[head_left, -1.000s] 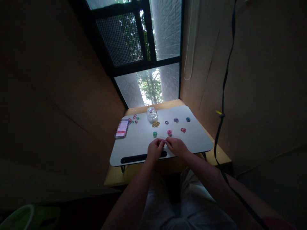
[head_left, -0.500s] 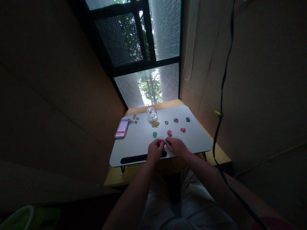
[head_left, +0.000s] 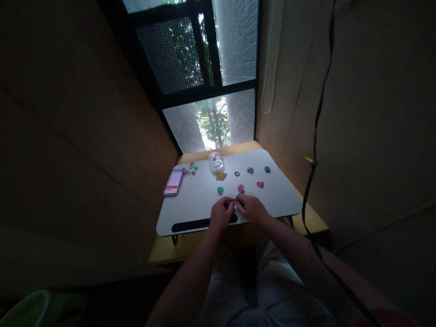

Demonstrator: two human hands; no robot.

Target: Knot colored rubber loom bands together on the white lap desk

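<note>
Over the front of the white lap table (head_left: pixel 190 204), my left hand (head_left: pixel 222 212) and my right hand (head_left: pixel 250 207) meet fingertip to fingertip. The fingers of both are pinched together, and whatever lies between them is too small and dark to make out. Just beyond them sit small piles of coloured rings: a green pile (head_left: pixel 220 190), a pink pile (head_left: pixel 241 188) and a red pile (head_left: pixel 260 184). Farther back are a yellow pile (head_left: pixel 221 176), a dark ring (head_left: pixel 237 174), a purple pile (head_left: pixel 250 170) and a blue pile (head_left: pixel 267 169).
A clear plastic jar (head_left: pixel 216 163) stands at the back by the window. Loose red and green rings (head_left: pixel 191 166) lie at the back left, beside a blurred-out flat phone-like object (head_left: pixel 174 182). A black slot (head_left: pixel 190 225) runs along the front edge. A dark cord (head_left: pixel 315 154) hangs on the right.
Both hands stay pinched together at nearly the same spot, with only slight finger movement. The whole view has shifted a little; the piles have not moved on the table.
</note>
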